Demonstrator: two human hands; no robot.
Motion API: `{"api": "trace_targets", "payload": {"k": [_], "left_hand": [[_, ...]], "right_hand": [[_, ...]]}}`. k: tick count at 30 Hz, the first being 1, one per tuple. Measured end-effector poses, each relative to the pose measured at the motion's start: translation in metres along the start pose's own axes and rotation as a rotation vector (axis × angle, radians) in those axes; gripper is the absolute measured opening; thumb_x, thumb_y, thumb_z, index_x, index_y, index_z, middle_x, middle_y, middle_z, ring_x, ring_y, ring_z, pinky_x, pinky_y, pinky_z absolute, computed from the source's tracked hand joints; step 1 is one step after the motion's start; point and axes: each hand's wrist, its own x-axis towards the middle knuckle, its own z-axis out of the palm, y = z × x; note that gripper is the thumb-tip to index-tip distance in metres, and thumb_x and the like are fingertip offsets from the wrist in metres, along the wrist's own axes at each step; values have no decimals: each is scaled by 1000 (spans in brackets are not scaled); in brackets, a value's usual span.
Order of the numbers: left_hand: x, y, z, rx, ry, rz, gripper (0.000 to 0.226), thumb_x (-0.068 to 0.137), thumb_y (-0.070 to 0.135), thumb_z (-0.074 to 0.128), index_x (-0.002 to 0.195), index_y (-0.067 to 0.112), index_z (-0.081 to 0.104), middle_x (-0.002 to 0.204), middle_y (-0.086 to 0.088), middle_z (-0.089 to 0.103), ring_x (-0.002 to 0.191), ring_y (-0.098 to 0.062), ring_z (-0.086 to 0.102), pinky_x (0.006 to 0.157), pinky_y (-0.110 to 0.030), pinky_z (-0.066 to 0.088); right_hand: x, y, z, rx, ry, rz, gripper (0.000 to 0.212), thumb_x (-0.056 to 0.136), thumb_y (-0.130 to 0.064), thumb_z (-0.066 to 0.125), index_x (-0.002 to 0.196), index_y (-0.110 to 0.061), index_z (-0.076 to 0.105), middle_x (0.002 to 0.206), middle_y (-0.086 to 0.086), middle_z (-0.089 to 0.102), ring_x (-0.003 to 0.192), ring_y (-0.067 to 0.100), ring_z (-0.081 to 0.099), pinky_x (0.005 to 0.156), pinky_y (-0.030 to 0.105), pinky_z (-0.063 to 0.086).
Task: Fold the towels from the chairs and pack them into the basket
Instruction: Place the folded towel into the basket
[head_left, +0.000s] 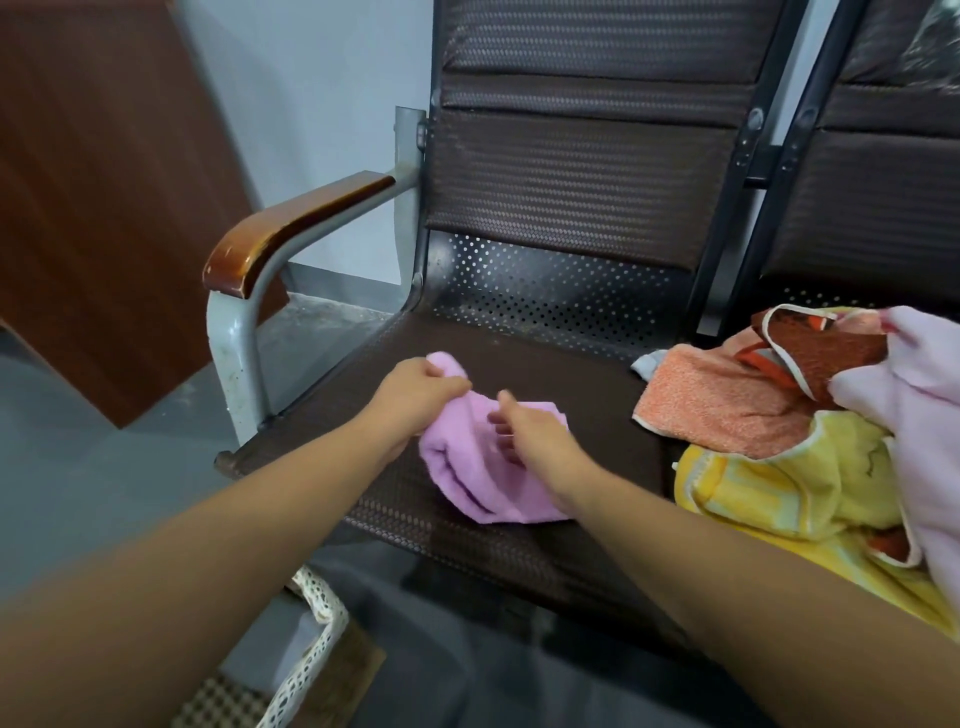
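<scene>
A small pink towel (478, 467) lies bunched and partly folded on the dark perforated seat of the left chair (519, 348). My left hand (415, 395) grips the towel's far left corner, fingers curled round the cloth. My right hand (535, 436) rests on the towel's middle with the fingers bent down into the fabric. To the right, a heap of towels covers the second seat: an orange one (717, 400), a yellow one (779, 493), a dark red patterned one (826, 353) and a pale pink one (914, 395). The basket's lace-trimmed rim (317, 623) shows at the bottom left.
The chair's wooden armrest (291, 223) on a grey metal frame stands left of the seat. A brown wooden cabinet (104, 182) fills the far left. Grey floor (93, 467) lies below it. My dark trousers (467, 649) sit at the bottom centre.
</scene>
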Motion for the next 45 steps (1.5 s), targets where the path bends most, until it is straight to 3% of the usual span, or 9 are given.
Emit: {"api": "trace_targets", "payload": {"k": [4,8,12,20,24,32,37,41,45], "left_hand": [[-4,20,24,-198,-305,89,31,96,44,60,104,15,66,91,-1,70,71,-12,63,48,-19,36],[10,1,35,-94,-244,-40,31,99,42,55,103,13,65,92,-2,70,70,-11,62,57,-22,47],[18,-24,51,-122,-259,-330,34,95,35,63,114,6,58,100,-8,64,84,-19,66,63,-27,55],[15,-20,80,-419,-206,-457,59,70,45,83,111,7,65,99,-3,72,85,-21,68,73,-33,56],[9,-12,55,-662,-179,-379,37,86,24,73,119,10,63,109,-11,73,100,-29,70,93,-47,56],[-33,-36,-77,-923,21,-263,38,91,20,65,127,10,60,111,-13,74,101,-28,71,74,-37,59],[-87,-105,-163,-1099,184,-302,50,90,20,63,137,7,52,121,-19,69,108,-32,69,69,-37,60],[-138,-175,-205,-1177,251,-379,47,93,26,58,134,3,54,120,-18,70,113,-32,66,81,-40,56],[-180,-249,-210,-1213,296,-489,41,94,26,55,129,4,57,118,-17,71,108,-30,68,86,-42,53]], "right_hand": [[8,6,-43,455,62,192,65,94,-64,50,112,-4,67,105,18,74,101,35,71,96,50,54],[15,23,-63,92,160,270,50,88,-37,72,119,2,62,105,16,71,92,29,70,81,37,58],[17,27,-63,-168,221,119,29,99,-31,56,106,-3,62,90,8,63,78,20,59,57,28,41],[16,31,-59,154,129,180,21,103,-24,52,101,-9,67,97,10,72,87,22,68,74,32,55],[11,15,-36,317,101,112,22,101,-25,55,109,-8,68,104,11,75,100,28,70,94,48,55],[-18,-63,71,84,-21,-204,23,99,-31,54,103,-10,62,106,13,68,100,32,64,94,55,52],[-44,-73,177,185,-258,-114,18,96,-28,62,105,-14,66,105,12,73,99,30,70,88,49,58],[-59,-49,258,66,-416,-100,25,91,-22,68,106,-2,66,104,18,73,97,35,70,88,53,56],[-64,-5,320,-122,-528,-99,11,91,-14,68,95,-3,67,98,15,72,81,21,69,73,33,55]]}}
